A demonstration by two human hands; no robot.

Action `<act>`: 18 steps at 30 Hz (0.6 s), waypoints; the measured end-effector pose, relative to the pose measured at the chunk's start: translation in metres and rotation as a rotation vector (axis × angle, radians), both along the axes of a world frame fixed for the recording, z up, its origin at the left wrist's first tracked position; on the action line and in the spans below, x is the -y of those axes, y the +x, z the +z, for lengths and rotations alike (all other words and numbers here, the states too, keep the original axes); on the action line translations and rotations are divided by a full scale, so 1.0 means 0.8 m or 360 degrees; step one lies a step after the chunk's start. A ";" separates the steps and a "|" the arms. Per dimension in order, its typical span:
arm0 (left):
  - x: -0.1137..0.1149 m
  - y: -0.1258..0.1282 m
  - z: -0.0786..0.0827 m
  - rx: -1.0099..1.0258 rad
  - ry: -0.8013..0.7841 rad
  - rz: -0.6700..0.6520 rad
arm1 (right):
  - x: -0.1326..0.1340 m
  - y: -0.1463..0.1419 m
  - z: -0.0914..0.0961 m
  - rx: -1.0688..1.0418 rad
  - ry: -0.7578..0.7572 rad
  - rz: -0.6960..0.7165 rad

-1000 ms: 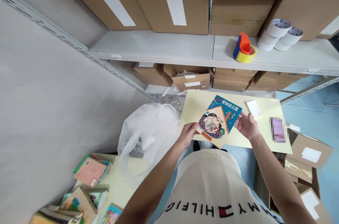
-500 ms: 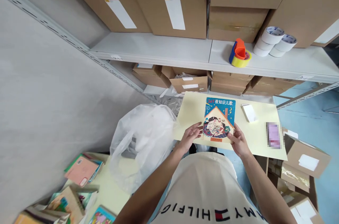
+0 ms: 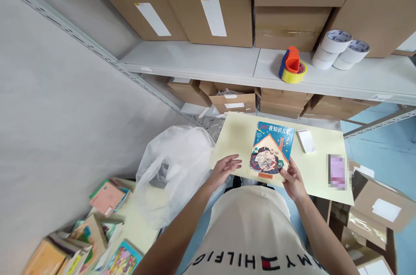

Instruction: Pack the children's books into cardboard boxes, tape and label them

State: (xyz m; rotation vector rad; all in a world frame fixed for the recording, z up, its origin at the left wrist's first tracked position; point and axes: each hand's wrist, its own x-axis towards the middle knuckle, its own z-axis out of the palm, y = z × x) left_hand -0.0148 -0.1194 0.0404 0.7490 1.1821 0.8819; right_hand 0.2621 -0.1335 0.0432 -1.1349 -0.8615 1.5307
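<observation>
A children's book [image 3: 268, 149] with a blue and cream cover, marked 365, is tilted slightly over the pale yellow table [image 3: 236, 136]. My right hand [image 3: 293, 178] grips its lower right edge, thumb on the cover. Left of the book, my left hand [image 3: 225, 168] is apart from it, fingers stretched out and holding nothing. To the right of the book lies a small white box or pad [image 3: 306, 141], and beyond it a blurred purple item [image 3: 337, 171].
A shelf [image 3: 208, 61] ahead bears cardboard boxes [image 3: 221, 10], a tape dispenser [image 3: 292, 67] and tape rolls [image 3: 336, 43]. A white plastic bag [image 3: 182, 149] stands at left, near several books [image 3: 107, 198] on another surface. Open cartons [image 3: 378, 207] stand at right.
My left hand has come away from the book's left edge and moved left. The book, still in my right hand, has turned a little clockwise.
</observation>
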 end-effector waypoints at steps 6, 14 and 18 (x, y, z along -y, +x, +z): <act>0.014 0.038 0.003 0.0064 0.0074 -0.0174 | -0.002 0.006 -0.009 0.0029 -0.0021 0.0102; 0.025 0.042 -0.015 0.0115 -0.0003 -0.0196 | 0.005 -0.003 -0.022 -0.0011 -0.0184 0.0042; 0.018 0.015 -0.020 0.0078 0.0064 -0.0294 | -0.007 -0.016 -0.013 0.0013 -0.0197 0.0030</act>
